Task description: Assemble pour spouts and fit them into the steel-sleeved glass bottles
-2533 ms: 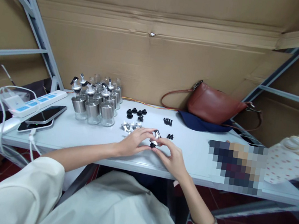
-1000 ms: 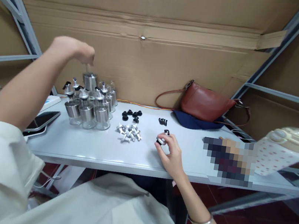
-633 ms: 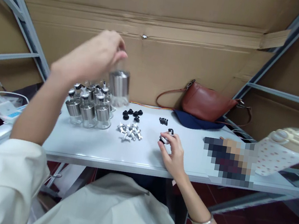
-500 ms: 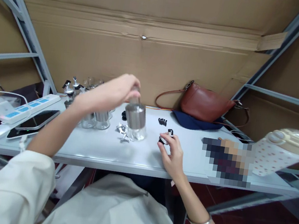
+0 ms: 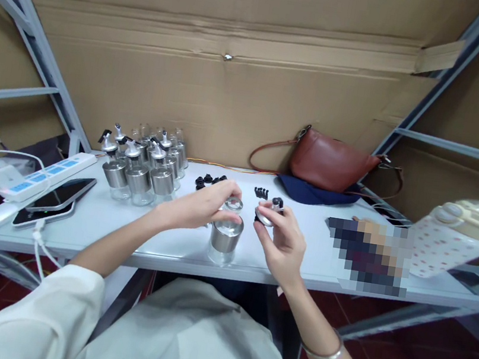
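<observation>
A clear glass bottle (image 5: 224, 242) with a metal sleeve stands upright near the table's front edge, its open mouth facing up. The fingers and thumb of my left hand (image 5: 204, 203) are closed round its neck. Just to the right, my right hand (image 5: 285, 247) pinches a silver pourer cap (image 5: 265, 217) with a black spout, held a little apart from the bottle mouth. Several black stoppers (image 5: 208, 181) lie behind my left hand, which hides most of the silver pieces there. Small black spout caps (image 5: 261, 193) lie in a row farther back.
Similar bottles (image 5: 137, 179) stand in a group at the left, the front ones topped with pourers. A power strip (image 5: 48, 175) and phones (image 5: 57, 195) lie left of them. A brown bag (image 5: 332, 163) rests on dark blue cloth (image 5: 309, 193). A dotted tumbler (image 5: 437, 245) stands right.
My left hand has brought the bottle down and towards me, from the air onto the table beside my right hand. My right hand has lifted and turned the pourer cap slightly.
</observation>
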Available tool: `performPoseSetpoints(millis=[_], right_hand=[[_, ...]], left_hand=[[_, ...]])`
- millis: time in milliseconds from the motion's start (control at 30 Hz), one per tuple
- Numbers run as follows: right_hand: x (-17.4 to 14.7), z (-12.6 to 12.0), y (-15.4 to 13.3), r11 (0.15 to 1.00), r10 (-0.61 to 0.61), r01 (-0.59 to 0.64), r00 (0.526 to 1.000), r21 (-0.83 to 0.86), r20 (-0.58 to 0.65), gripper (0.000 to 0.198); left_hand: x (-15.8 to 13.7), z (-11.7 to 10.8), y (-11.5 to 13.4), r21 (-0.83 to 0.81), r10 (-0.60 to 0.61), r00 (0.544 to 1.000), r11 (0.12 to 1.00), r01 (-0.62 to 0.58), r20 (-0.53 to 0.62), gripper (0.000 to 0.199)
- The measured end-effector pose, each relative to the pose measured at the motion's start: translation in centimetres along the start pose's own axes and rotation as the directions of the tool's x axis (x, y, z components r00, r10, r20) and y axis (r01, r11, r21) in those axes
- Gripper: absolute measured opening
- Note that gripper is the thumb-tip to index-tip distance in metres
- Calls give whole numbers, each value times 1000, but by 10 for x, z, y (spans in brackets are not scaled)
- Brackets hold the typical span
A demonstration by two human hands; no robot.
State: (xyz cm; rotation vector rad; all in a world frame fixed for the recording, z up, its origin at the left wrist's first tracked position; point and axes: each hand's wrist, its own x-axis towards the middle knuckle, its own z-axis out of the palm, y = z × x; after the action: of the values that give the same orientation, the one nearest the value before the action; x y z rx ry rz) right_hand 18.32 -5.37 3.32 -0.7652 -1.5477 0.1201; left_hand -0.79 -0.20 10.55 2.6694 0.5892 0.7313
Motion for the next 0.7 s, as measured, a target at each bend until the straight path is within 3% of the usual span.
performPoseSetpoints(millis=[100,200,433,700], right_hand=[[20,1,-15,998,-60,60,998,33,9,28],[38,4,-21,990,-138,140,986,-7,88,32],[50,12,-19,989,-128,142,962,-41,241,42],[50,13,-24,970,-157,204,941,-132,298,52]], left_hand=[[-3,22,-12,-406,-37,996,914,0,-83,34],[-6,42,-18,-602,-68,976,795,-72,-207,53],[-8,55,-15,-613,-89,964,786,-87,-250,68],[-9,56,-15,-603,-36,947,779,-173,-318,60]])
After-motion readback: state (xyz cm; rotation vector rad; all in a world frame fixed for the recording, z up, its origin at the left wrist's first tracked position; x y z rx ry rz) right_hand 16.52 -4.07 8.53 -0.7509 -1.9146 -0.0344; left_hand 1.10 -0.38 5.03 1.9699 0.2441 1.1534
